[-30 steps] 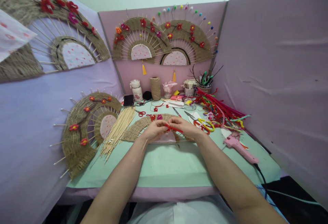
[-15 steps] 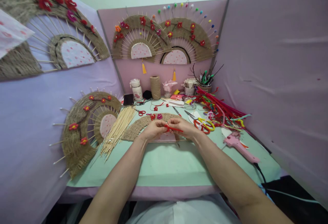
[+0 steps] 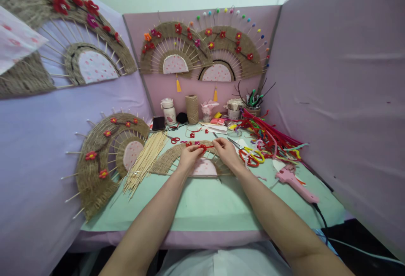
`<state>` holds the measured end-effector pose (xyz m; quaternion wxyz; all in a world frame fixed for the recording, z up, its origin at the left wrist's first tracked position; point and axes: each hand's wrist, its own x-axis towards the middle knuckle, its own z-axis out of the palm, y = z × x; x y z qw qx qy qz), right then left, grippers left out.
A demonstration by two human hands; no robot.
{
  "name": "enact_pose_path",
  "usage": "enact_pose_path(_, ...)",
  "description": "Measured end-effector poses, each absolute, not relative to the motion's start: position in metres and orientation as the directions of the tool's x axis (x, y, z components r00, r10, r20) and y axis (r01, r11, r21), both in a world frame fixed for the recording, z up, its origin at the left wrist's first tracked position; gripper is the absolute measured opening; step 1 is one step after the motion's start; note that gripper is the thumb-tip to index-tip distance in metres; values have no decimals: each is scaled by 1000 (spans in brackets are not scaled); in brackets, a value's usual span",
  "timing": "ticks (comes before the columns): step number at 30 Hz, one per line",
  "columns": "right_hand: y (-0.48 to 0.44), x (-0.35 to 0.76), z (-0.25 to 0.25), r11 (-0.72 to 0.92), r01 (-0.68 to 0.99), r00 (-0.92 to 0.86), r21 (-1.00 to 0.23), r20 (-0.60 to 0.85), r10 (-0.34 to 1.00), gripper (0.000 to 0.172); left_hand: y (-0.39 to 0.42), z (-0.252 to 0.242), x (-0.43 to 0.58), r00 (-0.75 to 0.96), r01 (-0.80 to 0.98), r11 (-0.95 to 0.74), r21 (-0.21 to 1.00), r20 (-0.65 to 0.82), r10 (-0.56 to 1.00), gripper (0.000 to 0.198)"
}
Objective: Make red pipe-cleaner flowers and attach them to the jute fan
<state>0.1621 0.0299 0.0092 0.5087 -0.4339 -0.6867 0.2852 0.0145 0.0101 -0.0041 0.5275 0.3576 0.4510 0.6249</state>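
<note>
My left hand (image 3: 189, 156) and my right hand (image 3: 225, 152) meet over a woven jute fan (image 3: 164, 162) that lies flat on the green table (image 3: 202, 200). Both pinch a red pipe cleaner (image 3: 207, 146) stretched between their fingertips, above the fan's upper band. The fan's pink paper centre (image 3: 205, 168) shows below my hands. Small red and pink flowers (image 3: 189, 143) sit on the fan's band just left of my fingers.
A bundle of bamboo sticks (image 3: 146, 161) lies left of the fan, beside a finished fan (image 3: 104, 158) leaning on the left panel. Coloured pipe cleaners (image 3: 268, 139), scissors (image 3: 253, 154) and a pink glue gun (image 3: 294, 181) lie right. A twine spool (image 3: 192, 108) and jars stand at the back.
Both hands have moved away from me, up over the fan's upper band, carrying the red pipe cleaner; the pink centre is now uncovered.
</note>
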Motion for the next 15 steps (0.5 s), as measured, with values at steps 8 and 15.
enact_pose_path(8,17,155,8,574,543,-100,-613,632,769,18,8,-3,20,-277,-259,-97,961,22,961,22)
enact_pose_path(15,18,153,7,561,466,-162,-684,557,814,12,7,-7,23,-251,-223,-104,969,47,967,24)
